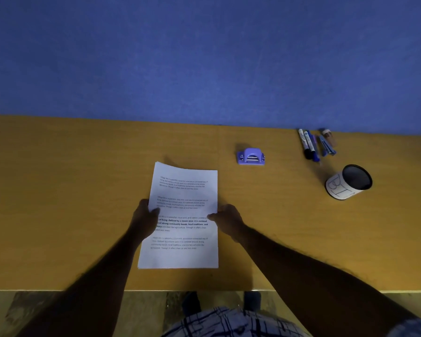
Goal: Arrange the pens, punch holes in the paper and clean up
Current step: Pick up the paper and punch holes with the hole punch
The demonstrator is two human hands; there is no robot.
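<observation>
A white printed paper (184, 190) lies in the middle of the wooden desk (58, 190), its far end slightly lifted. My left hand (145, 218) grips its left edge, thumb on top. My right hand (226, 218) pinches its right edge. A purple hole punch (250, 156) sits beyond the paper to the right, apart from both hands. Several pens and markers (312, 145) lie in a bunch at the back right. A black pen cup (349, 182) with a white label stands near them.
A blue wall panel (204, 57) rises straight behind the desk. The desk's front edge (265, 291) runs close to my body, with floor visible below it.
</observation>
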